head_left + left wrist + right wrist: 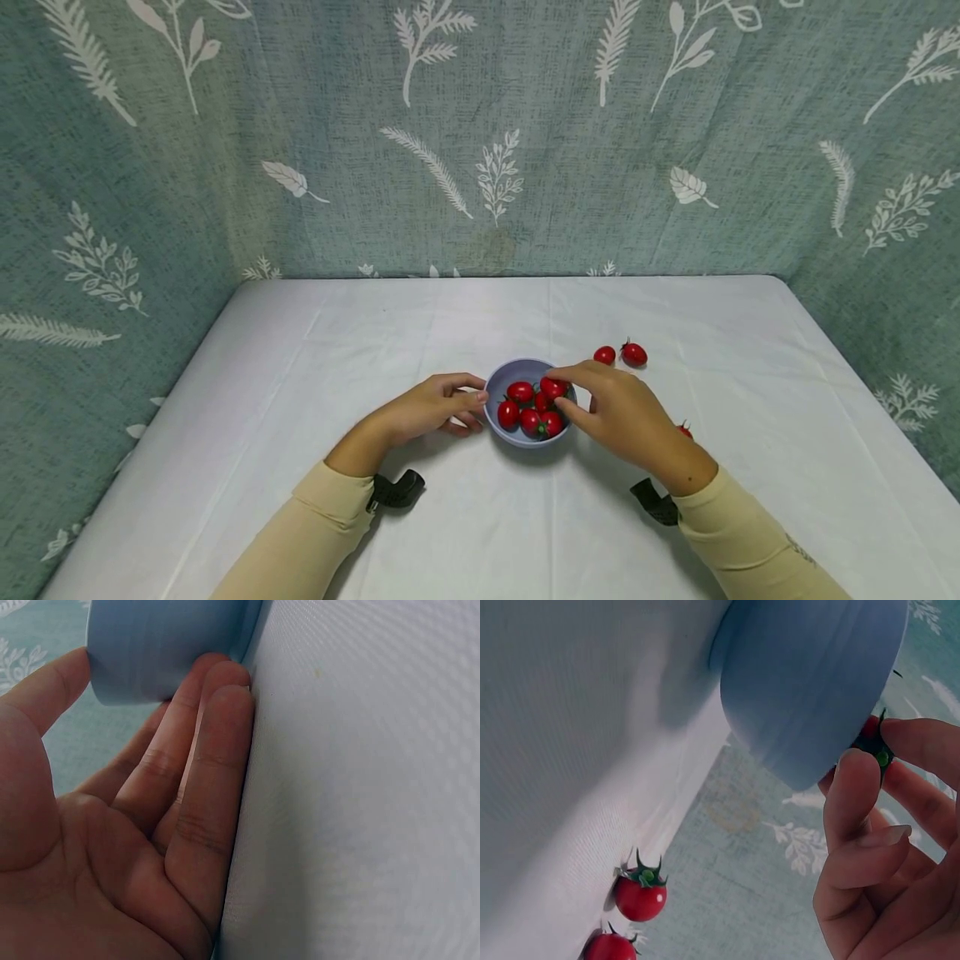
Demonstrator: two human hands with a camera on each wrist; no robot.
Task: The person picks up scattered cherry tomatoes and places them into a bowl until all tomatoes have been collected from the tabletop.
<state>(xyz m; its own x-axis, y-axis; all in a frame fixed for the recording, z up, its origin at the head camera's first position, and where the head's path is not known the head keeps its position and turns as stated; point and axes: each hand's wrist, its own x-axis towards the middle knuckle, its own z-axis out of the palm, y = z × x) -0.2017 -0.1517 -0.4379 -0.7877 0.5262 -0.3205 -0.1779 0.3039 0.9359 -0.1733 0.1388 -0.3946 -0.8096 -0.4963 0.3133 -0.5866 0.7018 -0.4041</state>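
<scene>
A blue-grey bowl (517, 372) stands on the white-covered table with several red cherry tomatoes (529, 422) inside. At its left side is my left hand (427, 410); in the left wrist view, the thumb touches near the rim and the extended fingers (214, 761) rest against the lower wall. My right hand (626, 412) reaches over the right rim and pinches a cherry tomato (553, 387) between thumb and fingertips. From the right wrist, this tomato's green stem (883, 756) shows beside the rim, while most of its red body is hidden.
Two loose cherry tomatoes (633, 354) lie beyond the right hand, and another cherry tomato (685, 430) is partly hidden behind the right wrist. A green leaf-patterned cloth (480, 208) rises behind the table (375, 325) and along both sides.
</scene>
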